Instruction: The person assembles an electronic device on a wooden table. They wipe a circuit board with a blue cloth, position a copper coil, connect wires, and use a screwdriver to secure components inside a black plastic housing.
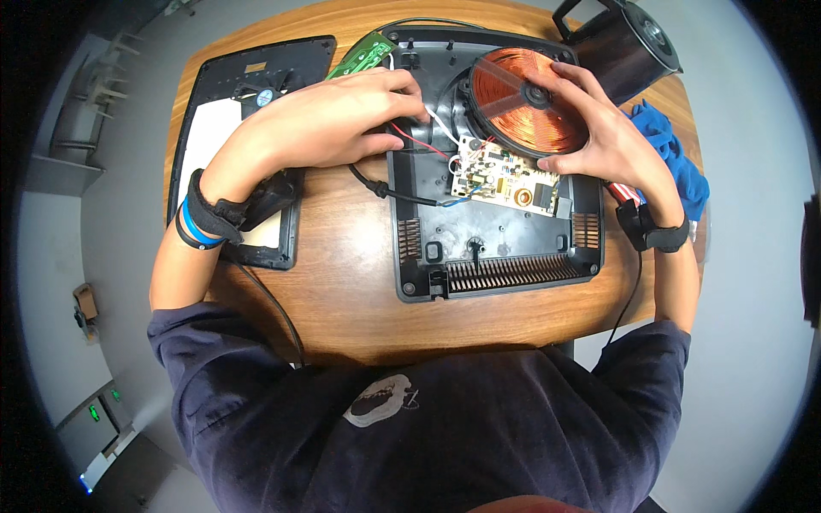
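Note:
My right hand [590, 111] is closed around a copper induction coil [505, 111], fingers over its top and thumb at its lower rim. The coil sits tilted in the back right of an open black cooker housing [513, 248]. Below it lies a cream circuit board [505, 179] with small components. Bent over the housing's left edge, my left hand [368, 111] has its fingertips on a white wire [445, 126]; its thumb is apart from the index finger. A red wire [419, 142] runs from the board toward that hand. The far wire ends are hidden under it.
A green circuit board [368, 53] leans at the housing's back left corner. Left of it lies a black panel [299, 64] with white sheet. A dark kettle [620, 51] and blue cloth [671, 154] stand at the right. A black power cord [380, 186] crosses the housing's left edge.

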`<action>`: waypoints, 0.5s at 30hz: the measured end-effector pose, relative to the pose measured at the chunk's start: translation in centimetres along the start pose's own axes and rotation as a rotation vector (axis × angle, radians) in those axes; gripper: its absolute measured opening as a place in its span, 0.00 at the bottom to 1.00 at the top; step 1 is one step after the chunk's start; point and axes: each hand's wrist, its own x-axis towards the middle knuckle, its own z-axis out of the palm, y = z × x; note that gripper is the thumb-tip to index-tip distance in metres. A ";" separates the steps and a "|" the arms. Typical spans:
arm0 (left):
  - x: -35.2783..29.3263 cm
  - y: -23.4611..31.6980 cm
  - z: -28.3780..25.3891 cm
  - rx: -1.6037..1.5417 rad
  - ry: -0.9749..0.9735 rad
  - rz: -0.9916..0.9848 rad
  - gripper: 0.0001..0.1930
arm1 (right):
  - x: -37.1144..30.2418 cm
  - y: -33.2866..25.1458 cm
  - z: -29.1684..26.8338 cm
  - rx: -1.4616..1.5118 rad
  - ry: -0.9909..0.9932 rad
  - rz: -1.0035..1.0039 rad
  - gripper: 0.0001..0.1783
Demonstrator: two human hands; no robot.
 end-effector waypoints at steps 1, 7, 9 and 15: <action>-0.2 -0.1 0.1 0.014 -0.002 0.003 0.26 | 0.1 0.4 0.2 -0.050 -0.011 -0.003 0.59; -0.6 1.6 0.2 -0.020 0.019 0.045 0.31 | -0.6 0.6 0.8 -0.245 -0.018 -0.008 0.59; -0.6 2.5 -0.2 -0.036 -0.048 0.031 0.33 | -1.2 -0.1 1.0 -0.511 0.002 -0.015 0.59; -1.0 5.2 1.3 0.042 -0.055 0.111 0.41 | -1.7 -4.9 0.5 -0.395 -0.028 -0.250 0.39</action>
